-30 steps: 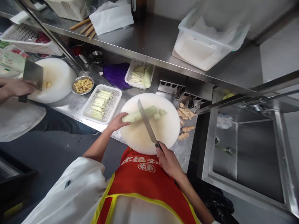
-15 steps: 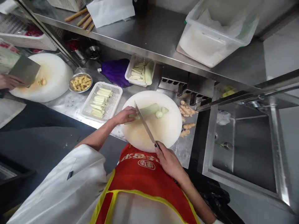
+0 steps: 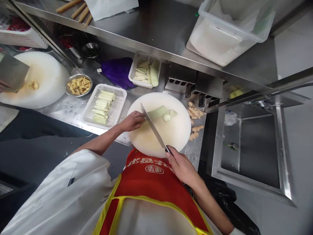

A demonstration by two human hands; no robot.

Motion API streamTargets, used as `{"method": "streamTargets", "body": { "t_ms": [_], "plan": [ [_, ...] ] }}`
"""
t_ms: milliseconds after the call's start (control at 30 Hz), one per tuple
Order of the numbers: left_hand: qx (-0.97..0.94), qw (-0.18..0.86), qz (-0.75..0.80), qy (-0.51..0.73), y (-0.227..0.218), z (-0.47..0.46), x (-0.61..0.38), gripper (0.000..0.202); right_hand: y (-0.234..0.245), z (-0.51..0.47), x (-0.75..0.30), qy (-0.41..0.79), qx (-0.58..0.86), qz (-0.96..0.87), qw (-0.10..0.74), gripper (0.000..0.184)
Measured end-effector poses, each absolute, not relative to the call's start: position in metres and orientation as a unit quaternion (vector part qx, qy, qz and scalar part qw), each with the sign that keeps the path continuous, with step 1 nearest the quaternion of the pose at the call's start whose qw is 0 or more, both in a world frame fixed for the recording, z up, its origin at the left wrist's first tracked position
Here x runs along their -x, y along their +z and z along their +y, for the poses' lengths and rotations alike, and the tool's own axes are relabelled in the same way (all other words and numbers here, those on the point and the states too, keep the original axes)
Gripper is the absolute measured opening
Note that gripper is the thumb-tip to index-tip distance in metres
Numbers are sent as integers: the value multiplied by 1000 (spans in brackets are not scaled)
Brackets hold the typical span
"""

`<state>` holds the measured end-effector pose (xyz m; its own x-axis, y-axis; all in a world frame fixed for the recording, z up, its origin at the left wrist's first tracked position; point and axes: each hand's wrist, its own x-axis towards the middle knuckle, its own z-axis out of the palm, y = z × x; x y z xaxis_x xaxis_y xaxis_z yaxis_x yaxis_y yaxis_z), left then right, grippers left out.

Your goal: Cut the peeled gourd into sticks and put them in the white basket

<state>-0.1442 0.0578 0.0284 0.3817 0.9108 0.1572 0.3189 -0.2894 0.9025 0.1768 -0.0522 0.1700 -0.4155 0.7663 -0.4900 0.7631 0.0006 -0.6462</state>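
As it lies across the far half of your round white cutting board (image 3: 156, 143), the pale-green vegetable stalk (image 3: 158, 112) points away from your left hand (image 3: 133, 121), its long axis running from the board's left side toward its far right. That hand is clearly the nearer one: palm down at the board's left side, its fingers curled closed over the stalk's left end, though you can't see how the thumb sits. Your right hand (image 3: 182, 164) is just off the board's near right edge, wrapped tight around the handle of the long knife (image 3: 154, 129). The blade slants from there toward the board's far left and crosses the stalk at a steep angle, right beside your left fingertips; whether its edge touches the stalk, you can't tell.

Compared with a second ago, your left hand has moved inward over the board: it pinched the stalk's left tip then, with a long stretch bare before the blade, and now it is bunched up close to the steel. Beyond the stalk's right end, the round piece (image 3: 167, 117) and the tapered end piece (image 3: 173, 113) keep their places on the board.
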Motion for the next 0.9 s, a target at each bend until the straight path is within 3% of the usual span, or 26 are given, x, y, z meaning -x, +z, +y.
{"method": "streamTargets", "body": {
  "t_ms": [200, 300, 433, 667, 900],
  "plan": [
    [-772, 362, 413, 318, 31, 58, 144, 34, 169, -53, -176, 446, 545, -710, 3, 48],
    [-723, 417, 418, 358, 35, 63, 148, 29, 168, -53, -175, 443, 548, -709, -1, 48],
    [-653, 498, 421, 385, 36, 68, 154, 38, 171, -52, -175, 445, 546, -709, -2, 49],
    [-792, 336, 411, 300, 35, 61, 148, 31, 174, -53, -177, 441, 541, -716, -7, 51],
    [-817, 284, 405, 295, 36, 59, 145, 31, 170, -52, -174, 441, 543, -714, -13, 49]
  ]
}}
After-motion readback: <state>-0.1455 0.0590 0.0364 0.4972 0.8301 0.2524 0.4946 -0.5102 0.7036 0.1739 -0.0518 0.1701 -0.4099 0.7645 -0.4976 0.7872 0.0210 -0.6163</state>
